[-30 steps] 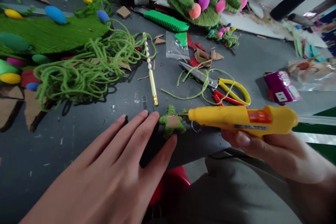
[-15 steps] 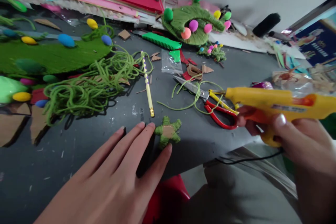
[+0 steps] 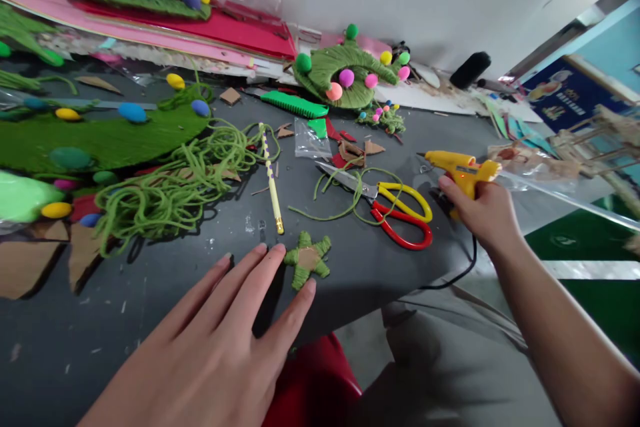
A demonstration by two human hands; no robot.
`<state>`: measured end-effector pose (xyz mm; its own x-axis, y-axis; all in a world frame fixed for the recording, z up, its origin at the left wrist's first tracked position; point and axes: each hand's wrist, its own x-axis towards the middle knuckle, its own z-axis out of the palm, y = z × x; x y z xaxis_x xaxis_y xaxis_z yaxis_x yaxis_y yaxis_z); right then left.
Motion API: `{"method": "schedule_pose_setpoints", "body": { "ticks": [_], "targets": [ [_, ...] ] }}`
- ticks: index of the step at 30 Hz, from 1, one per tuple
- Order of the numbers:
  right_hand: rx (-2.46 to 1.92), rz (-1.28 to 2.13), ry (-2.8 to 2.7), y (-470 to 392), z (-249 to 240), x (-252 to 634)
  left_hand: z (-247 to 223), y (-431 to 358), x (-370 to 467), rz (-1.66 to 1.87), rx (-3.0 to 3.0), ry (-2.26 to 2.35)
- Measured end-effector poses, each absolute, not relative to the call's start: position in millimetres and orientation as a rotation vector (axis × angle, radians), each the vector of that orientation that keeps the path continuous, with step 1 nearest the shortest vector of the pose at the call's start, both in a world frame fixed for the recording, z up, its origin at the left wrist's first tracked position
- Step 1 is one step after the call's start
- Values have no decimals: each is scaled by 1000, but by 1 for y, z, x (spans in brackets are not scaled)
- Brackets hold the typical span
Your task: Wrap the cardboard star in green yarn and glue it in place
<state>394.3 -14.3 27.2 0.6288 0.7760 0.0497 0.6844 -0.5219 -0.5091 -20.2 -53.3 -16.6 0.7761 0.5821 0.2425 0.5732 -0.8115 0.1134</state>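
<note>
A small star wrapped in green yarn point(image 3: 309, 259), with bare cardboard at its centre, lies on the grey table point(image 3: 165, 327). My left hand point(image 3: 225, 333) rests beside it, index fingertip and thumb tip at its left and lower edges, fingers spread. Off to the right, my right hand point(image 3: 487, 210) is wrapped round the handle of a yellow glue gun point(image 3: 463, 170), whose nozzle points left. Between them lie scissors with red and yellow handles point(image 3: 405, 237) and a loose green yarn strand. A cream pencil point(image 3: 273, 190) lies just above the star.
Tangled green yarn point(image 3: 165, 187) and a green yarn-wrapped shape with pompoms point(image 3: 100, 133) are at left. Farther back lie a green cutter point(image 3: 295, 105), cardboard scraps and a pompom-covered wreath point(image 3: 340, 70). A black cord hangs over the table's front edge.
My right hand has moved the glue gun away, farther back over the right of the table, uncovering the scissors' handles. My left hand stays by the star; the view has shifted slightly.
</note>
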Motion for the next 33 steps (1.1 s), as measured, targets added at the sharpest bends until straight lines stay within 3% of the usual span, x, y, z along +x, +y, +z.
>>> {"method": "schedule_pose_setpoints", "body": {
  "ticks": [10,15,20,33],
  "targets": [
    [-2481,120,-1313,-62,56,386,-14,-57,-21,383,2916,942],
    [-1576,437,-1960,-61,43,317,-9,-55,-20,361,2907,935],
    [-1285,345,-2312,-18,27,261,0,-53,-19,368,2915,918],
    [-1456,314,-2507,14,27,247,12,-42,-17,477,2779,1037]
  ]
}}
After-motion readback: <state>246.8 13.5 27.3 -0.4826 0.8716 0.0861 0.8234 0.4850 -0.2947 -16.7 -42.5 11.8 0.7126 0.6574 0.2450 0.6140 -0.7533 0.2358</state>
